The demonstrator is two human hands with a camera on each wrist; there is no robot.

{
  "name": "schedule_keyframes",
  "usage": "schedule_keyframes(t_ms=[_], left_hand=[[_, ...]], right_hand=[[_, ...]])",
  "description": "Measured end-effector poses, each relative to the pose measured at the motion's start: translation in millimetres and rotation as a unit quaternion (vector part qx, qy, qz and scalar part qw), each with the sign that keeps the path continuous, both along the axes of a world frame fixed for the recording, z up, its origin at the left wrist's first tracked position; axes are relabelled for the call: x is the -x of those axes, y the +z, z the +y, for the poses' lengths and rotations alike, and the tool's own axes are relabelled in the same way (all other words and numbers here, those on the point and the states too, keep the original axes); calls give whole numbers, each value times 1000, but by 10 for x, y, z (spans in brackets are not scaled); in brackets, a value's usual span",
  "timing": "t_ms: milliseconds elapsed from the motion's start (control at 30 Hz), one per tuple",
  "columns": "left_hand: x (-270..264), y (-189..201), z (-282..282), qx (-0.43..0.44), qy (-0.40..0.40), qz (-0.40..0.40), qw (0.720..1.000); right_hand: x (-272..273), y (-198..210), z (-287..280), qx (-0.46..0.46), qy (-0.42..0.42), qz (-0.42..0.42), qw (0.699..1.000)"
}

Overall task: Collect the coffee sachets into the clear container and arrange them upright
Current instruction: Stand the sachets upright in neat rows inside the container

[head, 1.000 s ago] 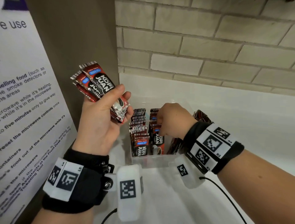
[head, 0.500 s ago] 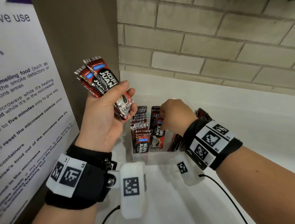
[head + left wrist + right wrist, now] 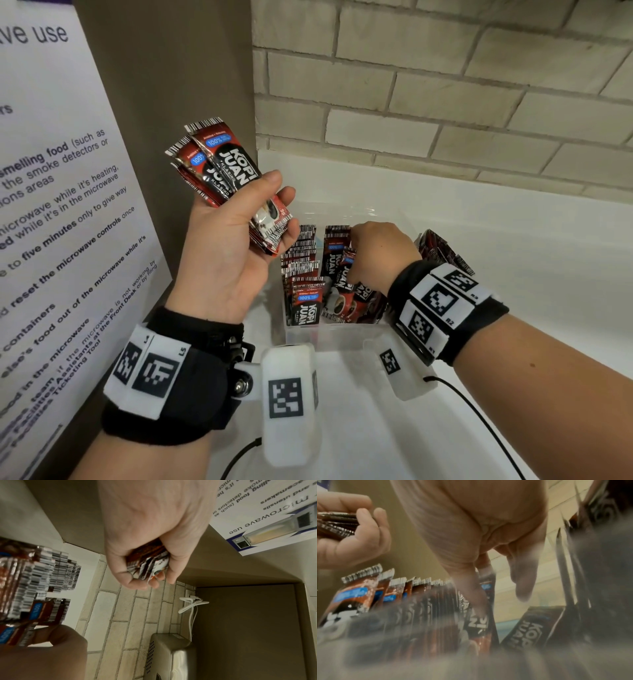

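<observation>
My left hand [image 3: 274,209] is raised left of the clear container [image 3: 342,337] and grips a fanned stack of red-black coffee sachets [image 3: 222,171]; the left wrist view shows the stack's ends [image 3: 147,563] between curled fingers. My right hand [image 3: 356,246] reaches down into the container and pinches the top of one sachet [image 3: 485,588] in the middle row. A packed row of upright sachets [image 3: 301,263] fills the container's left side. Other sachets [image 3: 359,301] lean or lie on its floor. More sachets [image 3: 442,250] lean at the right, behind my wrist.
The container sits on a white counter [image 3: 513,246] in a corner. A brick wall [image 3: 445,85] runs behind; a brown panel [image 3: 164,102] with a microwave notice [image 3: 51,205] stands close on the left. A metal appliance [image 3: 171,655] and a white cable [image 3: 190,605] appear in the left wrist view.
Little has moved. My right hand stays inside the container on a sachet, shifted slightly back. My left hand keeps the stack raised beside it.
</observation>
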State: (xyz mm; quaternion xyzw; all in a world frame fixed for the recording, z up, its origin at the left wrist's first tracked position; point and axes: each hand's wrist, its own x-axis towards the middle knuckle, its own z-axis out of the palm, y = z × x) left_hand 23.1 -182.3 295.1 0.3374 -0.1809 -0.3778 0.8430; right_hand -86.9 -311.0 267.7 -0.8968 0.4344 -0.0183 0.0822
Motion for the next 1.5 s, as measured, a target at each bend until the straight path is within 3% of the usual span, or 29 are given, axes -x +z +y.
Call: schedule_keyframes(t_ms=[167, 333, 667, 1033, 1167, 1233, 1333, 1500], left_hand=[[6, -4, -1, -5, -5, -2, 1000], [-2, -9, -1, -5, -3, 0, 1000], [-2, 12, 11, 1, -7, 1, 1000], [-5, -7, 12, -6, -8, 5, 1000], [2, -10, 9, -8, -11, 6, 1000], [12, -10, 6, -8, -12, 8, 1000], [28, -13, 2, -10, -13, 7, 1000], [37, -13, -6, -13, -12, 6, 1000]], right_hand=[[0, 15, -82, -23, -28, 4, 999], [-24, 59, -30, 28, 29, -14, 999], [-107, 47, -17, 90, 68, -57, 992], [-7, 158, 11, 55, 5, -43, 998], [108, 379, 54, 50, 52, -71, 995], [151, 511, 93, 44, 109, -41, 992], [171, 621, 116, 40, 225, 75, 971], [100, 503, 99, -23, 332, 339, 880]])
